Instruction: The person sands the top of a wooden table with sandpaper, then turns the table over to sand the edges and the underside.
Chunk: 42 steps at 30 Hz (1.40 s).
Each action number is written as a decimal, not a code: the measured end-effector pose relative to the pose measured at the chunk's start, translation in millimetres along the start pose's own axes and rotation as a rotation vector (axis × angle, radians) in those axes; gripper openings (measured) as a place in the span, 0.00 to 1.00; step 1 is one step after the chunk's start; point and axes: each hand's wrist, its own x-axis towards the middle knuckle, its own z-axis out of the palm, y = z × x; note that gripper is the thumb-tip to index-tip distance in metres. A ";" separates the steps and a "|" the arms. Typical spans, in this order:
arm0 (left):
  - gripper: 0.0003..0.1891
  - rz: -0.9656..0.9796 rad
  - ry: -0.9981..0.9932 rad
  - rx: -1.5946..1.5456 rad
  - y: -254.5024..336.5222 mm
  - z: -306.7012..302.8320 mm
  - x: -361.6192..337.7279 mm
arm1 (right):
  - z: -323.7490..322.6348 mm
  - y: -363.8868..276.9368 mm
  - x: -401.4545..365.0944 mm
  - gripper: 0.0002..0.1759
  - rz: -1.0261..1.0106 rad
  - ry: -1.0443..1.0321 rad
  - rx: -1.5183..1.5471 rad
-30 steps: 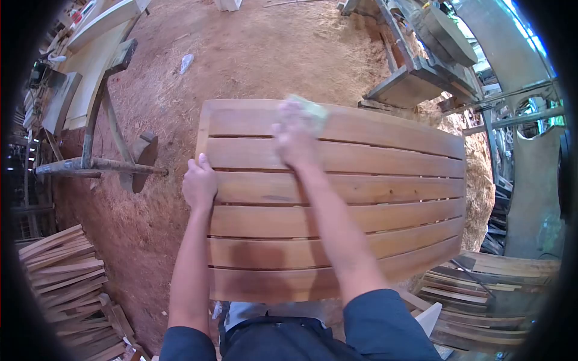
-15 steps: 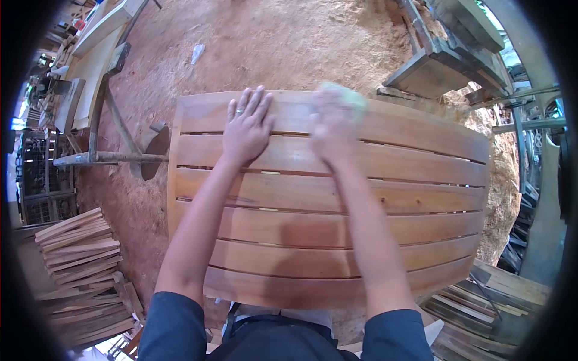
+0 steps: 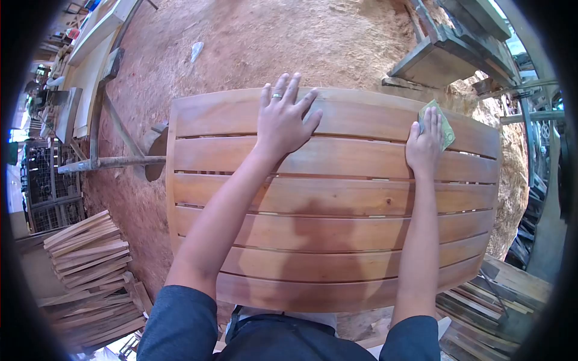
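Observation:
A slatted wooden tabletop [image 3: 337, 195] with narrow gaps between its boards lies in front of me. My right hand [image 3: 424, 147] rests toward its far right, fingers stretched together over a folded green sheet of sandpaper [image 3: 447, 129]. The hand holds the sheet against the far boards, hiding part of it. My left hand [image 3: 286, 120], with a ring on one finger, is spread at the far edge, left of the middle. Its fingers are apart and it holds nothing.
Stacked wooden strips [image 3: 90, 253] lie at the lower left, and more boards [image 3: 475, 313] at the lower right. A wooden workbench [image 3: 96, 84] stands at the left. Another wooden structure [image 3: 433, 66] stands at the far right over the dirt floor [image 3: 253, 48].
My right hand has swept rightward along the far boards with the sandpaper. My left hand has shifted right and a little farther away, its fingers spread wider.

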 end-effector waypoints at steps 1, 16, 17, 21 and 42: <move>0.25 0.016 0.004 -0.019 -0.3 0.8 0.5 | -2.6 -5.3 -0.4 0.33 -0.002 -0.008 -0.003; 0.19 -0.397 0.075 -0.006 -15.6 18.2 6.9 | 5.8 -201.4 -20.9 0.30 -0.126 0.018 0.224; 0.19 -0.421 0.075 -0.075 -17.0 16.8 6.9 | 6.7 -213.1 -26.7 0.30 -0.187 -0.018 0.211; 0.18 -0.491 0.094 -0.313 -21.1 13.5 6.7 | -4.5 -220.9 -26.7 0.30 -0.225 -0.057 0.223; 0.22 0.024 0.006 -0.137 -4.6 4.8 4.8 | 1.1 -169.5 -30.5 0.35 0.132 0.019 0.051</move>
